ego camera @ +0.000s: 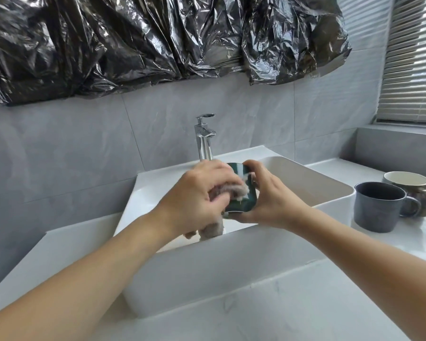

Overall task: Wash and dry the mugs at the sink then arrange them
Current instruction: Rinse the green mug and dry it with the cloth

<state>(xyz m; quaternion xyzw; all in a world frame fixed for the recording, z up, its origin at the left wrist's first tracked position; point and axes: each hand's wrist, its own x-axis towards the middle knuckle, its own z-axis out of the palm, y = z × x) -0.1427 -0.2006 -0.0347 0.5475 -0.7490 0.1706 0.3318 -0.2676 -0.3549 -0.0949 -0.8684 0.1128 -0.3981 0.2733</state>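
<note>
At the frame's centre, above the white rectangular ceramic sink [293, 178], the right hand [268, 200] grips a dark green glazed mug [244, 190] tilted on its side, long axis running toward the upper left, base lower right. The left hand [197, 200] is closed around a pinkish-grey cloth [231, 193] pressed on the mug. A dark blue-grey mug [376, 205] and a cream-and-brown mug [408, 183] stand upright at right.

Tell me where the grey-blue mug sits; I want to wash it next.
The grey-blue mug stands upright on the counter right of the sink, just in front of a cream mug.
</note>
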